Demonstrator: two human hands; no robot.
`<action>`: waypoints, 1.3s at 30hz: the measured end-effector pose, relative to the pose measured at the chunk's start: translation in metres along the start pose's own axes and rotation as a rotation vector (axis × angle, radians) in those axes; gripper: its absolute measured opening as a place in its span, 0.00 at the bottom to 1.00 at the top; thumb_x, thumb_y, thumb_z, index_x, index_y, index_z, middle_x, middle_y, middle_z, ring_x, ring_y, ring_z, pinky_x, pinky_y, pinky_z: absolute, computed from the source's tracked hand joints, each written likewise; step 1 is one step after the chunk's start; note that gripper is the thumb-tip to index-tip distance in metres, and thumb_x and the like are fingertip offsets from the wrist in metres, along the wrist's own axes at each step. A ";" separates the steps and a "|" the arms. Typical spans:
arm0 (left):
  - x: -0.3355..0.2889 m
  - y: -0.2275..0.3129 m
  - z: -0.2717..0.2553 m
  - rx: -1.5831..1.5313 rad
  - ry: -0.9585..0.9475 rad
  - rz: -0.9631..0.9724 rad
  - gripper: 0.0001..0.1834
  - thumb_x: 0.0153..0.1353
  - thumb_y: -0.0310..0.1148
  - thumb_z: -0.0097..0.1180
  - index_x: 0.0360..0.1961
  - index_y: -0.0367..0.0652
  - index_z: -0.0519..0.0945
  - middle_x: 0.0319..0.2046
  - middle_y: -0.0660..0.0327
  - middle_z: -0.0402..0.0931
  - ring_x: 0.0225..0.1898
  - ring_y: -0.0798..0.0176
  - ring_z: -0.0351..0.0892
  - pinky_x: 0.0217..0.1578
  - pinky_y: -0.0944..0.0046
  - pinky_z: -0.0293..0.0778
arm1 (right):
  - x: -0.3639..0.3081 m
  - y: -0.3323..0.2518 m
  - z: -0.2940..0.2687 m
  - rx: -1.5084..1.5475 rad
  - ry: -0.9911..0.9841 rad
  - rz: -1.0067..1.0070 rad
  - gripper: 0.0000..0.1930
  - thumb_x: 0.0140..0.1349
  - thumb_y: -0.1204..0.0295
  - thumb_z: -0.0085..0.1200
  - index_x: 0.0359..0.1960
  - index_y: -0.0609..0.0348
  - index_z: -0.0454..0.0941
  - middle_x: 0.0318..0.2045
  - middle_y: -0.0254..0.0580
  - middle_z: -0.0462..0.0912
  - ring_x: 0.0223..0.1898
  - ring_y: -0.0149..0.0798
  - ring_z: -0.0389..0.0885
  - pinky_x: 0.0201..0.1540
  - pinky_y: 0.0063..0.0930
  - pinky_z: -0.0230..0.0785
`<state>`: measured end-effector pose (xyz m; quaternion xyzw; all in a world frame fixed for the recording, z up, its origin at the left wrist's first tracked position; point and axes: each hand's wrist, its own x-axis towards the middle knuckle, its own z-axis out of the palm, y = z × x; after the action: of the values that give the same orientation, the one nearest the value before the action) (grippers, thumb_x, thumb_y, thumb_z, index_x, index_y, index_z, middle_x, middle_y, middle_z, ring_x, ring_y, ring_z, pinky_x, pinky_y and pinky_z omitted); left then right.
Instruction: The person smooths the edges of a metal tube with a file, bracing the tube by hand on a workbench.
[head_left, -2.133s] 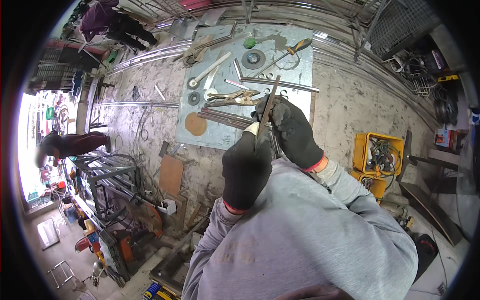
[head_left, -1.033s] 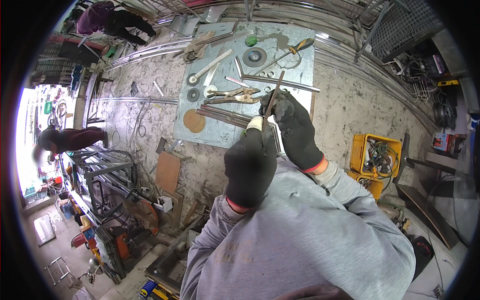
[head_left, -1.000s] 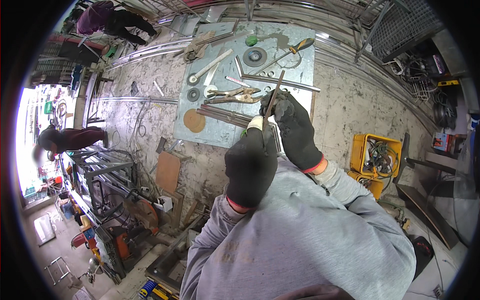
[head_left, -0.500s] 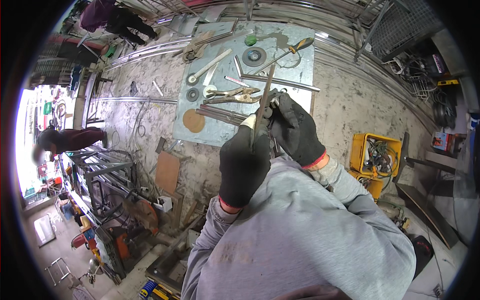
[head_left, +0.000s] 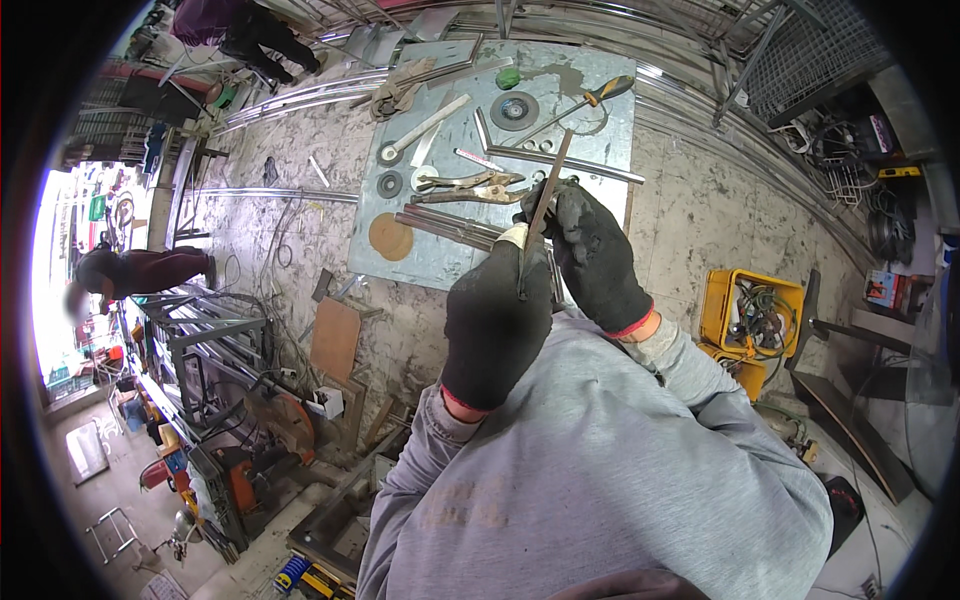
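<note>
Both gloved hands meet above the near edge of a grey metal sheet lying on the stained concrete floor. Open floor shows to the right of the sheet, up to the bundle of long steel bars running along its far right side; to the left the floor is bare as far as a thin rod and some cables.

On the sheet lie a pair of snips, a screwdriver with an orange and black handle, a grinding disc, a brown round disc, a long wrench and several flat strips. A yellow crate of cables sits on the right, near the person's right elbow. On the near left a welded steel frame and a chop saw crowd the floor. Another person bends over at the far left.

The narrow metal strip is held in the air over the sheet's near edge, its long axis running from near-left to far-right, far end pointing toward the screwdriver. The left hand has its fingers closed round the strip's near end; the right hand has its fingers curled shut round the strip's middle.
</note>
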<state>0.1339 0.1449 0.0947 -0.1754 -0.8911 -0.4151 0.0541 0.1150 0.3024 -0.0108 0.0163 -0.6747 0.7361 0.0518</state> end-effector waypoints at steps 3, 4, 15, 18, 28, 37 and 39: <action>0.000 -0.002 0.002 -0.016 0.010 0.002 0.11 0.72 0.30 0.61 0.35 0.33 0.76 0.20 0.44 0.74 0.24 0.34 0.78 0.25 0.43 0.69 | 0.000 0.006 -0.001 -0.126 -0.011 -0.133 0.22 0.86 0.58 0.42 0.60 0.68 0.76 0.54 0.47 0.82 0.57 0.40 0.82 0.65 0.35 0.75; 0.000 -0.003 0.002 -0.011 0.021 0.023 0.11 0.72 0.30 0.61 0.35 0.33 0.76 0.21 0.43 0.75 0.25 0.34 0.79 0.25 0.43 0.69 | 0.000 0.006 -0.001 -0.149 0.002 -0.134 0.23 0.86 0.57 0.42 0.60 0.68 0.77 0.54 0.47 0.82 0.57 0.40 0.82 0.65 0.35 0.74; 0.000 0.008 0.000 0.148 0.009 -0.051 0.10 0.73 0.32 0.59 0.47 0.35 0.80 0.26 0.42 0.80 0.29 0.35 0.83 0.28 0.43 0.76 | -0.009 -0.019 0.011 0.063 -0.010 0.034 0.29 0.86 0.48 0.40 0.62 0.67 0.76 0.54 0.45 0.83 0.58 0.38 0.82 0.66 0.33 0.71; 0.003 -0.002 -0.003 0.175 0.002 -0.003 0.09 0.72 0.31 0.59 0.46 0.36 0.80 0.25 0.43 0.79 0.29 0.36 0.82 0.27 0.44 0.74 | -0.017 -0.020 0.019 -0.248 0.151 -0.213 0.24 0.86 0.54 0.45 0.63 0.66 0.77 0.53 0.43 0.84 0.57 0.37 0.82 0.65 0.33 0.72; 0.000 -0.023 -0.009 0.287 -0.057 0.249 0.08 0.59 0.19 0.62 0.39 0.40 0.80 0.28 0.53 0.72 0.26 0.46 0.77 0.24 0.50 0.71 | 0.005 -0.025 0.004 1.190 -0.200 0.226 0.16 0.84 0.70 0.48 0.65 0.66 0.73 0.57 0.43 0.80 0.55 0.35 0.81 0.62 0.34 0.76; -0.002 -0.017 -0.007 0.221 -0.126 0.237 0.08 0.60 0.19 0.61 0.41 0.37 0.81 0.30 0.51 0.74 0.27 0.45 0.81 0.24 0.49 0.73 | -0.001 -0.040 -0.003 0.357 -0.156 -0.013 0.18 0.86 0.66 0.42 0.66 0.68 0.72 0.55 0.43 0.79 0.58 0.35 0.78 0.68 0.32 0.71; -0.001 -0.014 -0.006 0.202 -0.129 0.255 0.07 0.62 0.20 0.60 0.41 0.37 0.81 0.31 0.51 0.76 0.27 0.45 0.82 0.25 0.50 0.74 | -0.001 -0.038 -0.006 -0.056 -0.139 -0.199 0.18 0.86 0.67 0.42 0.66 0.69 0.72 0.56 0.44 0.79 0.59 0.36 0.77 0.69 0.33 0.70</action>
<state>0.1296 0.1317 0.0884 -0.3071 -0.9004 -0.3009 0.0662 0.1201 0.3118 0.0263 0.1324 -0.6921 0.7053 0.0782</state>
